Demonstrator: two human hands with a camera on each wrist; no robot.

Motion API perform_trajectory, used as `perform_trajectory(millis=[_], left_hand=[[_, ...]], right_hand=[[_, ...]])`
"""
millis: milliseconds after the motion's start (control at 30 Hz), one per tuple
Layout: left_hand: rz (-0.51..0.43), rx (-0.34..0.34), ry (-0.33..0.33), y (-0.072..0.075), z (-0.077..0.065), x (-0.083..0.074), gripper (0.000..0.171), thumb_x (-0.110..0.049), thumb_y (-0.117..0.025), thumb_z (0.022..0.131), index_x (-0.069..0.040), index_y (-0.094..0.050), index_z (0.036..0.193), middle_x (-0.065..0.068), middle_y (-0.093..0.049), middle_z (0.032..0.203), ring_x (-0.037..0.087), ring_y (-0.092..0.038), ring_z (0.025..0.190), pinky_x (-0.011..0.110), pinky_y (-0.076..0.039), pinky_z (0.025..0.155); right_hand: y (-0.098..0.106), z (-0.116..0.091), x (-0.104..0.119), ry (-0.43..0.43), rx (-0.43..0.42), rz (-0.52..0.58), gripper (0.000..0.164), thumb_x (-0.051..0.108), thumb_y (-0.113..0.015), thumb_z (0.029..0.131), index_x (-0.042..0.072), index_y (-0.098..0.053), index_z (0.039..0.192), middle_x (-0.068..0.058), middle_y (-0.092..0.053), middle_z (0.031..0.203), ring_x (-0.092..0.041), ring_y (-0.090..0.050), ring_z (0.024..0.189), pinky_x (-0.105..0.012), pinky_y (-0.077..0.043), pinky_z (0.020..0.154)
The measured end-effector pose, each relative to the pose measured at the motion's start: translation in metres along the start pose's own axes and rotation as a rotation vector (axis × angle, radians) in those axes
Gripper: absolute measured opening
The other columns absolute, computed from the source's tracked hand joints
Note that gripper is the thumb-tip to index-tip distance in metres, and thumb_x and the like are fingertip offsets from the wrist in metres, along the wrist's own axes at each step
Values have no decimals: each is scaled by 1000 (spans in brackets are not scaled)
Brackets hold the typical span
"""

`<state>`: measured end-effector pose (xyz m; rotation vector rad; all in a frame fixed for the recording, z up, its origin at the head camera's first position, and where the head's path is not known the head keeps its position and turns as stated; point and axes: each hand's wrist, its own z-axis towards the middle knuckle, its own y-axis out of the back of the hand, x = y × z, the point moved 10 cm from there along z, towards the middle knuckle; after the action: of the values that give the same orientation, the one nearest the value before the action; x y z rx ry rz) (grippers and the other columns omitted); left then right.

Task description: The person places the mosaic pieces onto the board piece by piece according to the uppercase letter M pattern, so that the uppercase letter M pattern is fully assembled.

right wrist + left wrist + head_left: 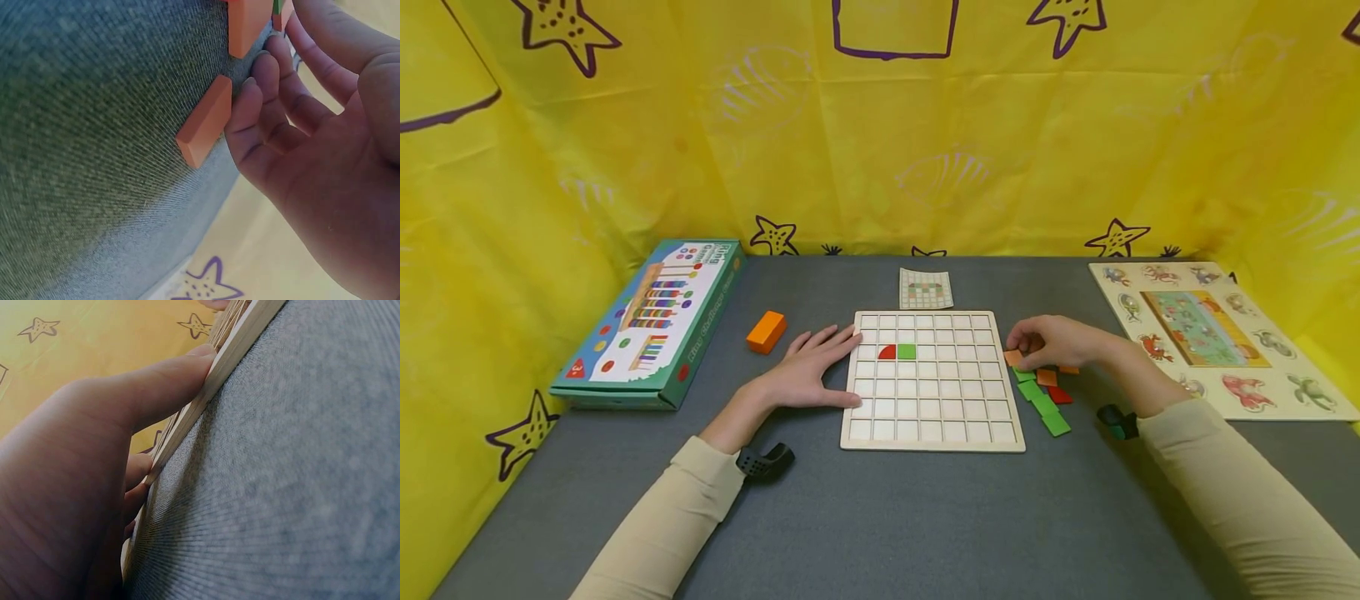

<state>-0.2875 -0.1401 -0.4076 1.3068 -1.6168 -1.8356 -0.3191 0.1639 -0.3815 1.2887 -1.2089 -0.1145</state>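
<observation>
A wooden grid board (931,445) lies on the table in the head view. On it a red quarter-round tile (888,352) sits beside a green square tile (907,352). My left hand (808,373) rests spread against the board's left edge, with thumb and fingertips touching the frame; the left wrist view shows the thumb (169,384) on that edge. Right of the board, my right hand (1058,340) is curled over loose tiles and pinches an orange tile (1012,358). Several green tiles (1043,405), a red tile (1060,395) and other orange tiles (206,122) lie beneath or near it.
A small pattern card (925,289) lies behind the board. An orange block (767,332) and a green-edged game box (655,325) are at the left. At the right lies a sea-animal puzzle board (1213,337). Yellow cloth (880,167) hangs along the table's back.
</observation>
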Motion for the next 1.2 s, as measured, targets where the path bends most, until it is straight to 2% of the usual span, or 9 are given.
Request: perform_trajectory(millis=[333, 767, 1200], left_hand=[[-5, -7, -12, 1, -1, -2, 104, -66, -69, 85, -18, -21, 163, 4, -16, 168, 32, -8, 153, 60, -2, 115], [-1, -3, -4, -1, 1, 2, 103, -66, -69, 85, -20, -20, 164, 1, -15, 168, 29, -7, 153, 58, -1, 116], [0, 2, -1, -1, -1, 1, 103, -66, -68, 85, -20, -19, 164, 1, -15, 168, 29, -6, 153, 57, -1, 116]], right_hand=[[4, 0, 0, -7, -73, -20, 13, 11, -76, 91, 6, -66, 97, 1, -61, 85, -18, -55, 79, -36, -47, 75], [15, 0, 3, -7, -106, -50, 4, 5, -72, 93, 4, -69, 95, 1, -63, 85, -19, -55, 80, -39, -48, 78], [11, 20, 28, 11, -120, 36, 3, 5, -68, 97, 2, -67, 98, -2, -65, 88, -22, -56, 84, -40, -47, 79]])
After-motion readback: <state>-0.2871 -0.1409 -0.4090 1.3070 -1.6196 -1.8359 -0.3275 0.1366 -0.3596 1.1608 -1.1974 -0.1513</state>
